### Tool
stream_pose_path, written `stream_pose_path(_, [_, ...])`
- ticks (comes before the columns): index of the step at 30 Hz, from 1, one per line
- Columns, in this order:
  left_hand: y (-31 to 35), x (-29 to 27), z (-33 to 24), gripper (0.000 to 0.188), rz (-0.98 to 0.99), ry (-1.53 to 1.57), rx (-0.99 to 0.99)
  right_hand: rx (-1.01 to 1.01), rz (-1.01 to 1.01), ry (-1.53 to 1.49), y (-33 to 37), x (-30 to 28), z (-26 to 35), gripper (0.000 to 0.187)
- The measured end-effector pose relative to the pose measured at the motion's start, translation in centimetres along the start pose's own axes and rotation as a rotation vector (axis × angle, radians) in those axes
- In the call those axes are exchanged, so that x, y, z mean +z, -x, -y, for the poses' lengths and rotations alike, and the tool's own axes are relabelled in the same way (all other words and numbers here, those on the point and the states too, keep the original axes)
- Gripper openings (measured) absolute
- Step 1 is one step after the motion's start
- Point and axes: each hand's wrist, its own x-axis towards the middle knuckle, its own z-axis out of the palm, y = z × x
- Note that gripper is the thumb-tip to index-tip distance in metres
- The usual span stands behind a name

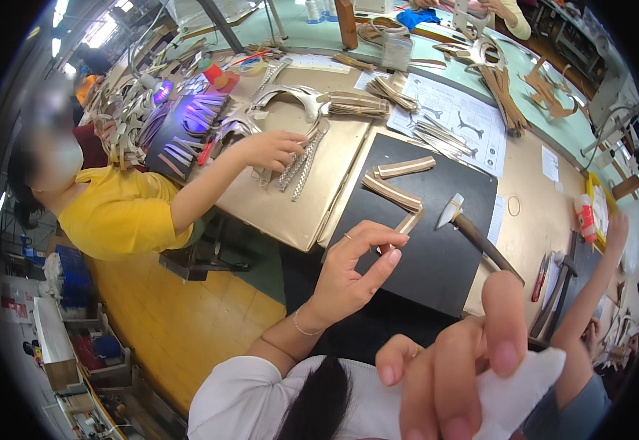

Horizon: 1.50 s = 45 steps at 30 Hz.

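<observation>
My left hand [360, 268] is over the near edge of a black work board, thumb and forefinger nearly together in a pinch. Between them is the end of a narrow tan-and-pale strip [409, 220], partly hidden by the fingers. Beyond it on the board lie a small stack of similar strips [391, 193] and another short bundle [404, 168]. My right hand [459, 367], large and close to the camera, has curled fingers against a crumpled white cloth-like piece [521, 389]. A hammer [473, 231] with a wooden handle rests on the board's right side.
To the left, a co-worker in a yellow top reaches a hand [272, 152] over braided silvery strips [305, 161]. Printed pattern sheets [481, 150] and pale strips lie behind the black board [437, 271]. A second hammer [558, 290] and another person's arm [591, 293] are at right.
</observation>
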Motion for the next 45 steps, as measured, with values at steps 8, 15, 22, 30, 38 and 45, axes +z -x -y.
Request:
stream_pose_path(8, [-0.3,0.3,0.0,0.019,-0.018,-0.034,0.073,-0.072,-0.004,0.069,-0.5,-0.1,-1.1,0.022])
stream_pose_path(15, [-0.1,0.0,-0.1,0.019,-0.003,-0.026,0.026,-0.303,0.13,-0.114,-0.4,-2.7,-4.1,0.025])
stream_pose_path(22, [0.1,-0.1,-0.1,0.018,0.004,-0.017,-0.036,-0.303,0.084,-0.138,0.2,-2.4,-5.1,0.019])
stream_pose_path(30, [-0.1,-0.4,0.0,0.02,-0.023,-0.073,0.028,-0.073,-0.256,-0.181,-2.7,3.1,-3.0,0.027])
stream_pose_path(38, [-0.1,-0.7,0.0,0.019,-0.032,-0.054,0.021,-0.003,-0.048,-0.273,-2.3,0.5,-3.6,0.03])
stream_pose_path(45, [-0.2,-0.4,-0.2,0.019,-0.019,-0.06,-0.009,0.051,0.028,-0.276,-1.9,-0.4,-3.4,0.031])
